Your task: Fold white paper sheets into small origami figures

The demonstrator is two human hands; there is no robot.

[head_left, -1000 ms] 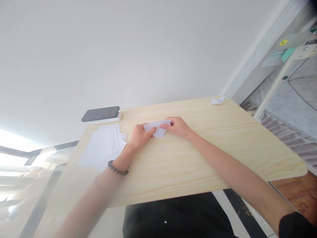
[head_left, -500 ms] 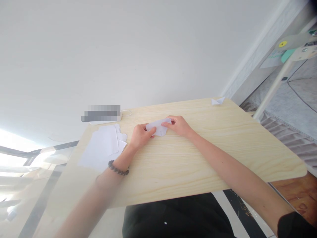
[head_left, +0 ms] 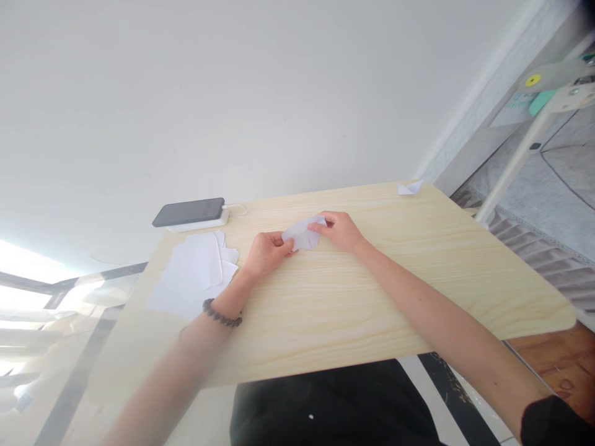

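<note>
A small folded piece of white paper [head_left: 303, 233] is held up just above the middle of the table. My left hand [head_left: 267, 253] pinches its lower left end, thumb in front and fingers behind. At the upper right end, my right hand [head_left: 341, 230] grips the same paper between thumb and fingers. The fingertips behind the paper are partly hidden. A dark beaded bracelet [head_left: 222, 314] is on my left wrist. Several loose white sheets [head_left: 193, 269] lie overlapping to the left of my left hand.
On the wooden table [head_left: 372, 322], a phone [head_left: 189, 212] rests on a white block [head_left: 199, 225] with a cable at the back left. Another folded paper [head_left: 409, 188] sits at the far right corner. A white wall [head_left: 279, 105] borders the back; a pale metal frame [head_left: 515, 158] stands right.
The folded paper has tilted and shifted slightly right, with more of its front face showing. My right hand has moved a little up and right; both hands keep hold.
</note>
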